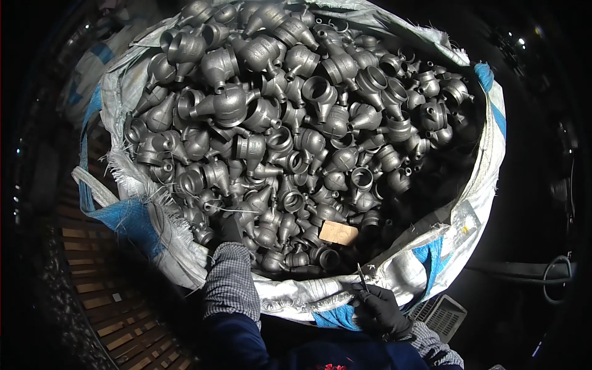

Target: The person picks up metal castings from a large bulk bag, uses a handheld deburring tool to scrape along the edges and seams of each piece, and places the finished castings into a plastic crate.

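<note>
A large white woven bulk bag (493,154) is heaped with grey metal castings (228,105), bulb-shaped with wide collars and narrow spouts. My left hand (230,229), in a dark glove, reaches over the near rim into the castings at the front left. Its fingers are lost in shadow among them, so any hold is hidden. A thin pale strand (237,211) lies just beyond it. By the bag's near rim, my right hand (382,309), dark-gloved too, is closed around a thin, dark, pointed tool (362,277). That tool's tip points up towards the bag.
A small tan cardboard piece (338,233) lies on the castings near the front. Blue straps (126,225) and frayed fabric hang along the bag's rim. A slatted wooden surface (117,302) shows at the left, a grey plastic crate (441,317) at the lower right.
</note>
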Demonstrator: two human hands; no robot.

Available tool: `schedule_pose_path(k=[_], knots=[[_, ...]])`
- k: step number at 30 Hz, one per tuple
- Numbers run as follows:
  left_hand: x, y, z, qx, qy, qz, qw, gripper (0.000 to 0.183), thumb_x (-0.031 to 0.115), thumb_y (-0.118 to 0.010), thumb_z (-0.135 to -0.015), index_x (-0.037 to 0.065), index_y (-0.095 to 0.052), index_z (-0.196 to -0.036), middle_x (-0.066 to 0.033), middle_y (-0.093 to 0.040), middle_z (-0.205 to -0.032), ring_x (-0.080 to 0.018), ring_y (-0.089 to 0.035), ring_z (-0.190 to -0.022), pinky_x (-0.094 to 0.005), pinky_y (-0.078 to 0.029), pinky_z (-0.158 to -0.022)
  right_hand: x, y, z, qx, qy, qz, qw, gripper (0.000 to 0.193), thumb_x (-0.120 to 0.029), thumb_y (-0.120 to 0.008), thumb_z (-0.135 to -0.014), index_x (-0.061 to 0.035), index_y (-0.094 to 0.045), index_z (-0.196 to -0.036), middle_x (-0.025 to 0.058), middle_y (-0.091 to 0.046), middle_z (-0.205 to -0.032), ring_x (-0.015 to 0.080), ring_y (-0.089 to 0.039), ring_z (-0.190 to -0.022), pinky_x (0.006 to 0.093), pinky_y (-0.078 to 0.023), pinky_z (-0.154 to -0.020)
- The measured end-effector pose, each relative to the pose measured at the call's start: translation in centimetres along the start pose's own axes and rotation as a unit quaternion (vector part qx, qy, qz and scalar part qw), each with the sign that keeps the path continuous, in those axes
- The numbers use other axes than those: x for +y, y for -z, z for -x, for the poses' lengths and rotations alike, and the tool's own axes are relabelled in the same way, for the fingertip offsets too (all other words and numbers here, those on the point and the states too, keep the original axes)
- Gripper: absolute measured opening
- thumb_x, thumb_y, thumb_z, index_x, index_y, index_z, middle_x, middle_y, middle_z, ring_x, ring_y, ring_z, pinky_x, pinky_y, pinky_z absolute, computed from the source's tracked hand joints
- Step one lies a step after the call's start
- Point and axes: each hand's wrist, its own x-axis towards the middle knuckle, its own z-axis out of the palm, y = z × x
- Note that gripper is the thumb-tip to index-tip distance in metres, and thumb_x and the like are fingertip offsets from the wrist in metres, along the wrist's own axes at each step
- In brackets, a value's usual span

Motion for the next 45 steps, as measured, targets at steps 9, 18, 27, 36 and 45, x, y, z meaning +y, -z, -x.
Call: schedule_pose_path(k=[9, 18, 27, 36, 45], knots=[[1.4, -7.0, 13.8, -0.162, 0.086, 0.249, 0.951, 0.032, 0.021, -0.052, -0.095, 0.006, -0.053, -0.123, -0.0101, -0.062, -0.109, -0.0204, -0.062, -0.094, -0.0331, -0.054, -0.071, -1.5, -1.3, -1.6, -0.007, 0.216, 0.139, 0.966, 0.039, -0.015, -0.06, -0.094, 0.0026, -0.053, -0.128, 0.0019, -0.064, -0.097, 0.0068, -0.058, -0.088, 0.021, -0.047, -0.075], [4.0, -10.6, 26.3, -0.3, 0.216, 0.326, 0.87, 0.032, 0.022, -0.058, -0.093, 0.007, -0.052, -0.121, -0.0097, -0.063, -0.106, -0.0232, -0.064, -0.088, -0.0359, -0.057, -0.063, -0.4, 0.0, 0.5, 0.069, 0.331, 0.254, 0.906, 0.055, -0.025, -0.069, -0.086, 0.0015, -0.051, -0.13, 0.0098, -0.066, -0.096, 0.0109, -0.059, -0.087, 0.0257, -0.048, -0.077], [2.2, -8.5, 28.9, -0.361, -0.061, 0.201, 0.909, 0.037, 0.029, -0.055, -0.096, -0.001, -0.053, -0.117, -0.0116, -0.062, -0.099, -0.0233, -0.064, -0.083, -0.0374, -0.06, -0.063, 1.2, 1.8, 3.1, -0.073, 0.171, -0.019, 0.982, 0.029, -0.026, -0.06, -0.093, 0.0009, -0.063, -0.102, 0.0003, -0.057, -0.069, 0.006, -0.049, -0.059, 0.0219, -0.038, -0.055], [-1.2, -8.7, 25.4, -0.358, 0.053, 0.511, 0.78, 0.048, 0.03, -0.048, -0.096, 0.004, -0.043, -0.137, -0.0181, -0.051, -0.132, -0.0327, -0.049, -0.122, -0.0498, -0.039, -0.105, 0.8, 1.2, 6.9, -0.268, 0.058, -0.052, 0.96, 0.04, -0.037, -0.049, -0.098, 0.0011, -0.061, -0.089, -0.0043, -0.038, -0.049, 0.0062, -0.033, -0.044, 0.0219, -0.027, -0.043], [-2.5, -11.4, 27.0, -0.235, 0.199, 0.427, 0.85, 0.045, 0.039, -0.042, -0.098, 0.006, -0.05, -0.126, -0.0128, -0.055, -0.128, -0.0284, -0.053, -0.119, -0.0508, -0.043, -0.102, 0.7, 0.8, 8.5, -0.031, 0.298, 0.148, 0.943, 0.049, -0.023, -0.066, -0.09, -0.002, -0.053, -0.132, -0.0023, -0.063, -0.082, 0.0007, -0.043, -0.06, 0.0174, -0.034, -0.052]])
